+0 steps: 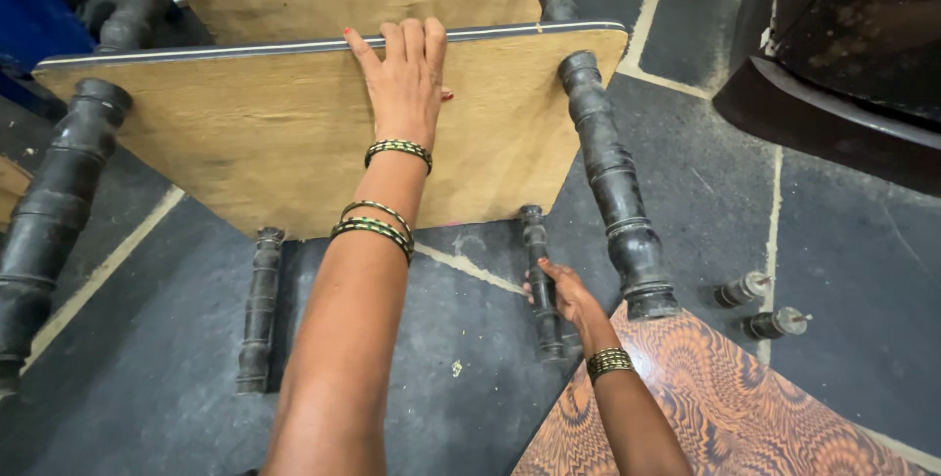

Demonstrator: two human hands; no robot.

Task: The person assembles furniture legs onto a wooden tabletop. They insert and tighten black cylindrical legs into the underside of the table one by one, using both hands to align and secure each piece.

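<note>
Left hand point(410, 79): flat, fingers spread, palm pressed on plywood shelf board point(245, 133), gripping nothing | Right hand point(564, 298): fingers curled around short black turned leg point(537, 241) under board's lower edge | Board: tilted among black turned posts point(613, 182) above dark stone floor point(461, 378) | Beside: patterned orange panel point(725, 398); two loose black pegs point(760, 304)

Two loose black pegs point(763, 306) on dark stone floor point(853, 270).

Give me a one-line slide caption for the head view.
Left hand pressed flat on a wooden shelf board; right hand gripping a black turned leg below.
</note>
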